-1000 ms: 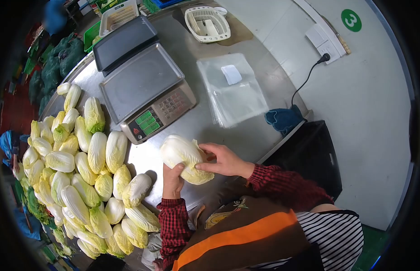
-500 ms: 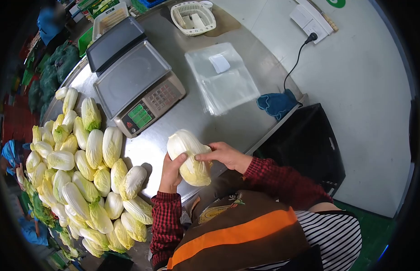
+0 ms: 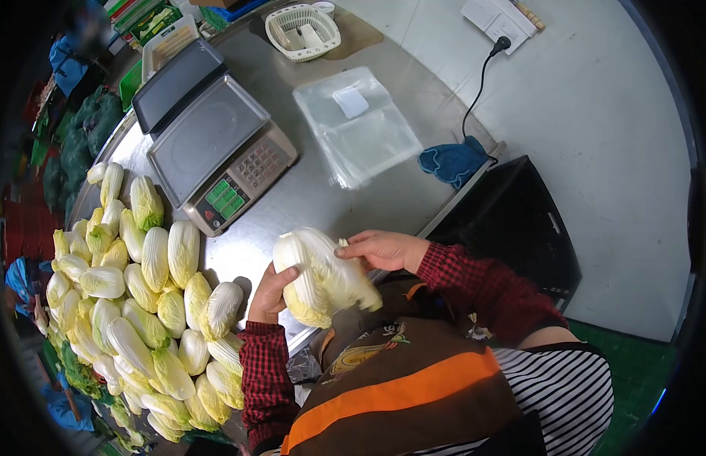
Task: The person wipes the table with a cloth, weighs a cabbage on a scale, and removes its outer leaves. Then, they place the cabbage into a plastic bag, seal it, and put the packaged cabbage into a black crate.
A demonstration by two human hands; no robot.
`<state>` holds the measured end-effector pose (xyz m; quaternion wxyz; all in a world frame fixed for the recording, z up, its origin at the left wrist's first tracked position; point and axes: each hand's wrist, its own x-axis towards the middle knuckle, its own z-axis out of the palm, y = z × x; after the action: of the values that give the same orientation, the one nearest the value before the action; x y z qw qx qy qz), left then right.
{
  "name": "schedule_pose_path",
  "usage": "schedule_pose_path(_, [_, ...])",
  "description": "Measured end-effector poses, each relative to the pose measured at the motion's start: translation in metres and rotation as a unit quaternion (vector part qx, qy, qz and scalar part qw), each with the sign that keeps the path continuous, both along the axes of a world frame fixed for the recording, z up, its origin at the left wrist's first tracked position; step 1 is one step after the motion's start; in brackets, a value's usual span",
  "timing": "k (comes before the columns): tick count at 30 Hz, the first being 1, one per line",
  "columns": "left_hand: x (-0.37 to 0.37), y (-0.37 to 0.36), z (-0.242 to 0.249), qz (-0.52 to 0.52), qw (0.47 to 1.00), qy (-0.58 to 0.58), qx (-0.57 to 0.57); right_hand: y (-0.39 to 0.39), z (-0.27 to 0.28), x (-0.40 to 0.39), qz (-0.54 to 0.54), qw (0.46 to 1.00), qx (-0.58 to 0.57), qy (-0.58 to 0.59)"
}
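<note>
A napa cabbage (image 3: 296,281), white at the base with a yellow leafy end, is held in front of my apron over the table's near edge. My left hand (image 3: 272,292) wraps round its left side, thumb on top. At its right, my right hand (image 3: 379,249) pinches an outer cabbage leaf (image 3: 339,270), which stands partly away from the head and is blurred at its lower tip. Whether the leaf is still joined at the base cannot be made out. To the left lies a large pile of napa cabbages (image 3: 154,304).
Beyond the cabbage stand a digital scale (image 3: 216,144) and a stack of clear plastic bags (image 3: 360,129) with a white slip on top. A blue cloth (image 3: 453,161) lies near the table's right edge, above a black bin (image 3: 512,228). A white basket (image 3: 303,34) sits farther back.
The outer leaf has come away from the cabbage's right side, drawn by my right hand. My left hand and the cabbage have shifted slightly left and down in view.
</note>
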<state>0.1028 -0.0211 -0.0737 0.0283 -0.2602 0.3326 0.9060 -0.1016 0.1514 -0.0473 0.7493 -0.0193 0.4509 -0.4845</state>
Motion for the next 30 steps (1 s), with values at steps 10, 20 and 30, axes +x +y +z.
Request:
schedule_pose_path(10, [0.021,-0.031,0.006,-0.388,0.917,0.029,-0.091,0.028,0.024,-0.051,0.387,0.885,-0.145,0.213])
schedule_pose_path(20, [0.021,0.021,0.013,0.120,0.983,0.019,-0.139,0.007,0.000,0.002,0.046,0.937,-0.126,0.323])
schedule_pose_path(30, [-0.014,0.046,-0.032,0.169,0.986,0.009,0.010,0.006,-0.019,0.038,0.079,0.783,-0.080,0.612])
